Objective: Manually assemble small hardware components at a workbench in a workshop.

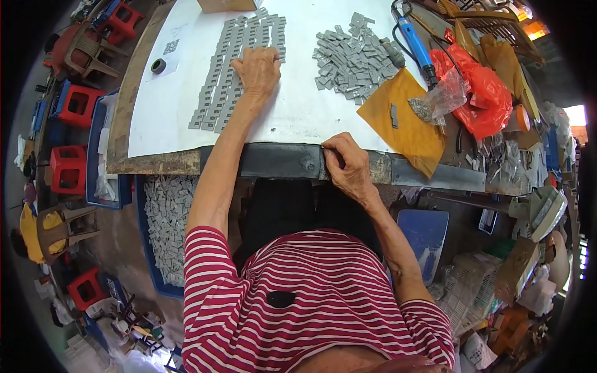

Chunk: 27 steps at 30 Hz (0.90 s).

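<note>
Flat grey rectangular pieces with small dark openings lie in several long rows point(214, 84) on a white sheet point(305, 118) over the workbench. My left hand point(258, 68) is over the right-hand rows, its fingers curled down against the pieces. The hand hides its own fingertips and whatever is under them. At the bench's near edge, my right hand point(349, 160) is bent round the dark edge strip point(280, 160), fingers on top and thumb in front. To the right of the rows is a loose heap of similar grey pieces point(354, 59).
Right of the heap are a blue electric screwdriver point(415, 46), brown paper point(404, 118) bearing one grey piece and small screws in clear plastic, and a red bag point(479, 93). A tape roll point(158, 66) sits left. Below stands a blue bin point(149, 248) of grey pieces.
</note>
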Tool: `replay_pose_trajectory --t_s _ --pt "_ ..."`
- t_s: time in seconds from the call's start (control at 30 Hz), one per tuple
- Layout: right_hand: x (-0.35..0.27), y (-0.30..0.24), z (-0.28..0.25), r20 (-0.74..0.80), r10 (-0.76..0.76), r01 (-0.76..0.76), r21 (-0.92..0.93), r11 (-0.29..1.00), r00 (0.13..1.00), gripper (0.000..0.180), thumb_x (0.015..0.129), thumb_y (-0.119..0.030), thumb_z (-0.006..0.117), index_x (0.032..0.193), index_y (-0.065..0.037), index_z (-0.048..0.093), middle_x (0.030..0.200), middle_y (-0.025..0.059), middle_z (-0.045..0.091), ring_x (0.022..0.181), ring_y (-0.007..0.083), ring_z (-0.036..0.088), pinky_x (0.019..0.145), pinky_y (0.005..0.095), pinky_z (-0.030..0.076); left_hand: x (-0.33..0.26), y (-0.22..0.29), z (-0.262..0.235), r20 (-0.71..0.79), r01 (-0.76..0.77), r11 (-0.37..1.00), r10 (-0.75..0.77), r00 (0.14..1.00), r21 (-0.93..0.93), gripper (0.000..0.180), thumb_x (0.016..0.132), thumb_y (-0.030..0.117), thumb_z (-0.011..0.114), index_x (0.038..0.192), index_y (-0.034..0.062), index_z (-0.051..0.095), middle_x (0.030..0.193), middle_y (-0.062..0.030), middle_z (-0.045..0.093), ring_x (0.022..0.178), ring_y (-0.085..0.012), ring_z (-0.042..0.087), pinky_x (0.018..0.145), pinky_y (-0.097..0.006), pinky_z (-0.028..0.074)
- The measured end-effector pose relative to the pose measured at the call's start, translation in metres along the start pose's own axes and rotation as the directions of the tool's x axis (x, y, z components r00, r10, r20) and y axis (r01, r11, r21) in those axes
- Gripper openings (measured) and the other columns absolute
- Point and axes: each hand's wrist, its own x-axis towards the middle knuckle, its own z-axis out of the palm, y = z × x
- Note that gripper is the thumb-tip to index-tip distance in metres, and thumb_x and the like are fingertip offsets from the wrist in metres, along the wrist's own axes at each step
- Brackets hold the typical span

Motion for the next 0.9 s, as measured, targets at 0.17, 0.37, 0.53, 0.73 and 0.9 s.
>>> replay_pose_trajectory --t_s 0.17,0.37,0.53,0.73,0.9 --pt "0.0 0.002 0.0 0.004 0.026 -0.026 0.007 1.0 1.0 0.013 0.071 0.008 0.052 0.082 0.0 0.054 0.075 0.012 0.052 0.06 0.0252 0.055 0.053 0.0309 0.044 -0.005 0.007 -0.002 -0.061 -0.048 0.999 0.049 0.997 0.011 0.009 0.068 0.015 0.064 0.077 0.0142 0.064 0.078 -0.0002 0.062 0.085 -0.0187 0.051 0.075 -0.04 0.028" --pt "-0.002 0.005 0.001 -0.029 -0.007 0.006 -0.005 1.0 1.0 0.013 0.072 0.006 0.056 0.084 0.0 0.056 0.075 0.01 0.054 0.055 0.0178 0.052 0.05 0.0255 0.041 -0.021 0.038 -0.004 0.114 -0.112 0.913 0.169 0.979 -0.392 0.015 0.069 0.019 0.063 0.084 0.0157 0.065 0.084 -0.0017 0.06 0.088 -0.0225 0.05 0.074 -0.044 0.036" --pt "-0.003 0.0 0.0 0.001 0.021 -0.021 -0.001 1.0 1.0 0.012 0.072 0.006 0.054 0.082 0.0 0.054 0.075 0.013 0.052 0.06 0.0267 0.056 0.053 0.032 0.044 -0.032 0.059 -0.006 0.149 -0.108 0.958 0.152 0.977 -0.266 0.029 0.067 0.03 0.066 0.088 0.0114 0.064 0.087 -0.005 0.059 0.087 -0.0245 0.051 0.07 -0.042 0.039" --pt "-0.005 0.001 -0.002 -0.014 0.027 -0.026 0.021 0.999 1.0 0.011 0.072 0.006 0.054 0.081 0.0 0.054 0.074 0.0125 0.052 0.058 0.0262 0.055 0.052 0.0317 0.043 -0.037 0.062 -0.016 0.304 0.051 0.946 0.052 0.951 -0.319 0.025 0.064 0.024 0.066 0.083 0.0091 0.063 0.091 -0.0073 0.057 0.091 -0.0266 0.049 0.075 -0.046 0.035" --pt "-0.009 -0.001 -0.009 0.012 0.081 -0.081 0.102 0.991 0.997 0.01 0.073 0.005 0.055 0.082 0.001 0.055 0.073 0.0082 0.052 0.057 0.0161 0.05 0.051 0.0257 0.04 -0.045 0.056 -0.02 0.259 0.038 0.897 0.087 0.962 -0.44 0.028 0.061 0.018 0.068 0.081 0.0018 0.058 0.072 -0.0096 0.059 0.067 -0.0212 0.056 0.062 -0.032 0.045"
